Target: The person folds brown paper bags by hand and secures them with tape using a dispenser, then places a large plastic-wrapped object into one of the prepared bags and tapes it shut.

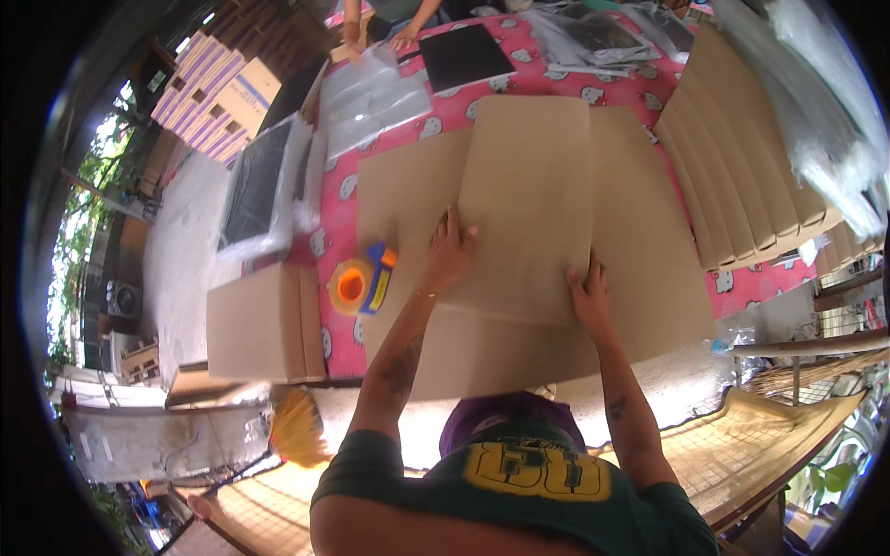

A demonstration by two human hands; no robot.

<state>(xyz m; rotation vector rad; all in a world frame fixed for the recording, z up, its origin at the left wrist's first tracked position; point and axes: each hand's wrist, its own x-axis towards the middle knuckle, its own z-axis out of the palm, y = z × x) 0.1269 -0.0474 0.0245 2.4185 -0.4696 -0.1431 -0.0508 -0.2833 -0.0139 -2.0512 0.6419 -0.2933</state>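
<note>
A large brown cardboard sheet (649,232) lies on the table in front of me, with a narrower panel (528,157) standing out along its middle. My left hand (451,258) rests on the cardboard by the panel's left edge, fingers stretched out. At the panel's right edge lies my right hand (591,292), its thumb and fingers apart on the board. Neither hand visibly grips anything. Left of the sheet sits a blue tape dispenser (378,278) with a roll of tape (350,285) around an orange core.
Folded cardboard (742,157) is stacked at the right beside clear plastic wrap (825,111). A cardboard box (260,324) and a plastic-wrapped dark panel (260,190) stand left. Across the pink patterned tablecloth (454,107), another person's hands (403,37) are near plastic sleeves (371,102) and a black panel (464,57).
</note>
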